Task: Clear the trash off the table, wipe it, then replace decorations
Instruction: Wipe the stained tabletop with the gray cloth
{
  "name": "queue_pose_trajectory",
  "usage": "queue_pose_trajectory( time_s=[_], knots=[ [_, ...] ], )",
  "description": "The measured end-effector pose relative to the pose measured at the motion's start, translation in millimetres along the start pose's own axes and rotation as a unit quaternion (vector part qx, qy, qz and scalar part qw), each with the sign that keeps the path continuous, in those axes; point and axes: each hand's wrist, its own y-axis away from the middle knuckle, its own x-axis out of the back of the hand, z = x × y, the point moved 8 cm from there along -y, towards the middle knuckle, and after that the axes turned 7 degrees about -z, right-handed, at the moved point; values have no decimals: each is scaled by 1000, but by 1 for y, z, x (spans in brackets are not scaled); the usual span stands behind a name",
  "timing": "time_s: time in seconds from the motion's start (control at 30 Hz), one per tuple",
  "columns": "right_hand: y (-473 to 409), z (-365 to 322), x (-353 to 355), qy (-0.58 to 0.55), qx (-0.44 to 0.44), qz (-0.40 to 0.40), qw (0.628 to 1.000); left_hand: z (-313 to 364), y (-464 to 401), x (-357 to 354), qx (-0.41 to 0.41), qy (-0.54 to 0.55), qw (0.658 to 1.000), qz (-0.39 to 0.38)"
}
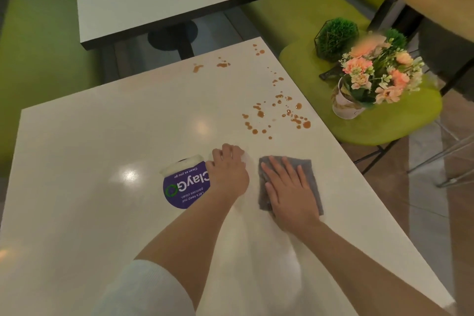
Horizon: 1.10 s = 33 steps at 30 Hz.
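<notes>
Wiping had barely begun: the right hand pressed flat on the grey cloth, the left hand gripped a crumpled white wrapper, orange spills remained near the surface's far right edge, and decorations waited on a chair.

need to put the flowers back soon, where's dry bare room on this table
Bare and dry: the table's left half, from the purple sticker to the left edge, and the far-left corner. Crowded: the far right side has orange spills. Near centre, the left hand and the right hand on the grey cloth.
</notes>
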Motion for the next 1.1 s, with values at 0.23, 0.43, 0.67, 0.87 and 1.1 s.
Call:
queue_pose_trajectory(
  time_s=[0.23,0.43,0.67,0.87,1.1],
  knots=[
    [-10,51,17,9,58,-28,998,4,-2,5,17,39,998,37],
    [-31,37,16,9,22,8,1000,-2,-21,16,48,78,992,89],
    [-44,92,34,10,35,38,999,-8,-53,-4,108,125,986,-22],
    [-102,101,45,-24,-65,69,995,-11,-55,-6,132,130,981,-50],
    [-70,89,39,18,138,-4,990,-11,-62,-2,149,102,980,-89]
  ],
)
